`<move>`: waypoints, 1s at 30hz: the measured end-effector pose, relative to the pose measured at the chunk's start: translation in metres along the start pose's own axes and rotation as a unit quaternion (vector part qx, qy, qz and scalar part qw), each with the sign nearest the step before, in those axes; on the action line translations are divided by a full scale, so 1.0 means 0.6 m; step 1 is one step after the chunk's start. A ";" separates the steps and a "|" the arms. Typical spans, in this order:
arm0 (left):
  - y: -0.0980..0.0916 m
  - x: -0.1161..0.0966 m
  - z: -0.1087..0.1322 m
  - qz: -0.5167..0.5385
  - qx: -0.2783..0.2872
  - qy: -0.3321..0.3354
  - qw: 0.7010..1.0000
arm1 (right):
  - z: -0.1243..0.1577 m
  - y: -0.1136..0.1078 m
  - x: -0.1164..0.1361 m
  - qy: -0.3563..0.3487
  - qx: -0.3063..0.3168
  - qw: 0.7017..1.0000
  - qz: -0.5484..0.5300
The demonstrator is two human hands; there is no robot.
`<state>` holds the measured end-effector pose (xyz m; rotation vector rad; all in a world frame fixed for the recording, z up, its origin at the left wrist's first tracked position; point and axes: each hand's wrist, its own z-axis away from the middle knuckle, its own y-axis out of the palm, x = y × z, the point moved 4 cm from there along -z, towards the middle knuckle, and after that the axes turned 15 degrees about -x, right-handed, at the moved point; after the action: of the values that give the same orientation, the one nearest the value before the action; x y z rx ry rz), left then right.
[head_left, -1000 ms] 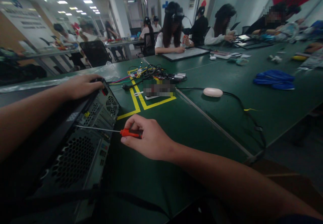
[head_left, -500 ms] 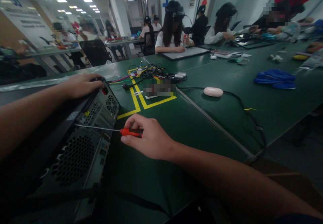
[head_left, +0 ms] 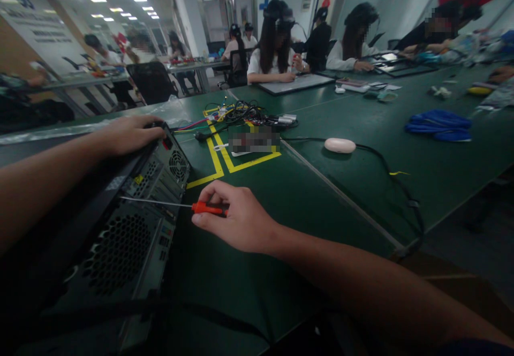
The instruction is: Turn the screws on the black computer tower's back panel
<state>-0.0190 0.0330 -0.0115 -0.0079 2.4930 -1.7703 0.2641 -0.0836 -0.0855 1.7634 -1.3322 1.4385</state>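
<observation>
A black computer tower (head_left: 86, 206) lies at the left with its metal back panel, vents and ports facing right. My left hand (head_left: 134, 134) rests on its upper surface, fingers stretched toward the far back corner. My right hand (head_left: 236, 217) is closed around the handle of a red and black screwdriver (head_left: 206, 209), thumb and fingers pinching it. The long thin shaft points left, and its tip meets the back panel near the upper edge, above the large honeycomb vent (head_left: 118, 251). Whether a screw sits under the tip is too small to tell.
Beyond the tower, a tangle of black and coloured cables (head_left: 249, 112) lies by yellow tape (head_left: 255, 163) on the green table (head_left: 321, 206). A pale oval case (head_left: 339, 145) sits beside a black cable. Blue cloth (head_left: 438, 125) lies at right. Several people work across the table.
My hands, the screwdriver and the tower hold nearly the same positions. Across the table, a co-worker's hand at the right has lowered.
</observation>
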 end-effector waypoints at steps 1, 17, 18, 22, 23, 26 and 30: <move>0.000 0.001 0.000 -0.002 0.000 0.000 1.000 | 0.000 -0.001 0.001 0.000 -0.002 1.000 0.002; -0.002 -0.004 0.002 -0.008 0.004 -0.014 1.000 | 0.001 0.001 0.000 0.007 -0.013 1.000 -0.013; -0.002 -0.005 0.003 -0.008 0.006 -0.017 1.000 | 0.002 0.000 0.000 0.002 -0.013 1.000 -0.008; -0.005 -0.009 0.004 -0.009 0.004 -0.018 1.000 | 0.001 0.001 -0.002 -0.014 -0.006 1.000 -0.010; -0.005 -0.009 0.005 -0.010 0.003 -0.016 1.000 | 0.001 0.002 -0.003 -0.014 -0.004 1.000 -0.010; -0.004 -0.006 0.004 -0.007 0.006 -0.018 1.000 | 0.000 0.002 -0.003 -0.018 -0.003 1.000 -0.011; -0.001 0.000 0.001 -0.003 0.005 -0.013 1.000 | -0.001 0.002 -0.001 -0.026 -0.008 1.000 -0.013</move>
<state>-0.0187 0.0321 -0.0111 -0.0380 2.4697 -1.7735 0.2629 -0.0833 -0.0862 1.8120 -1.3385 1.3729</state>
